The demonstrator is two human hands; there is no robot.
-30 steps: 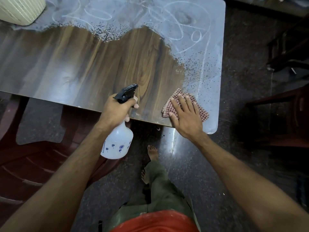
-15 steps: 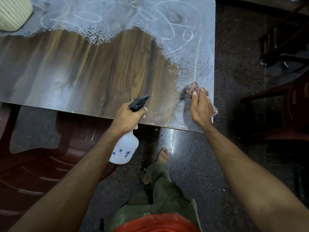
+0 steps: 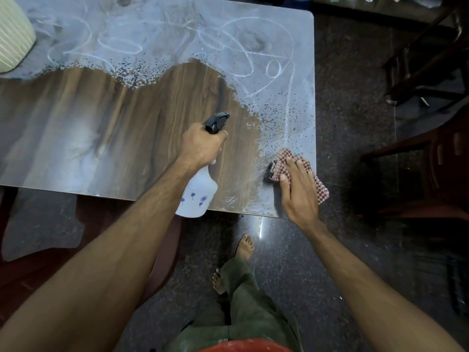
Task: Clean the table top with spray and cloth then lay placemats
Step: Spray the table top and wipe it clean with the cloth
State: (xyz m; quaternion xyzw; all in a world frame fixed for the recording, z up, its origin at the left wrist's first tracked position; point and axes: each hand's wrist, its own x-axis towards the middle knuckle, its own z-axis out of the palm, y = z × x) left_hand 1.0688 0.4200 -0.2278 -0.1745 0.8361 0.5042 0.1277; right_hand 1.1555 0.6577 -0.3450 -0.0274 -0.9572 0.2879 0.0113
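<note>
Your bare foot (image 3: 245, 247) stands on dark polished floor (image 3: 291, 262) just below the bench's near edge; any spray or wrung-out water dripping off that edge could make the floor slick under you.

Left hand (image 3: 201, 146): fingers clamped round the neck of the white spray bottle (image 3: 198, 194), whose body hangs over the near edge with the black nozzle (image 3: 217, 119) aimed far-right. A careless squeeze wets wood you have already cleaned, and the hanging bottle could knock the edge.

Right hand (image 3: 298, 191): fingers straight and close together, pressing flat on the checked cloth (image 3: 286, 161) at the near-right corner of the bench (image 3: 76, 123). Part of the cloth overhangs the right edge. Pushing further right likely carries grit and dust onto the floor, or drags the cloth off from under your palm.

Mid bench: bare wood grain shows, with a ragged speckled border (image 3: 142, 74) of damp dust. Wiping back across it could smear grey film onto the clean part.

Far half and right strip: grey dust with chalky white loops (image 3: 266, 47), not yet wiped. A ribbed cream object (image 3: 12, 34) sits at the far-left corner on the dust; wiping round it probably leaves a dirty patch beneath.

No placemats are in view; laying them on this surface would trap grit.
</note>
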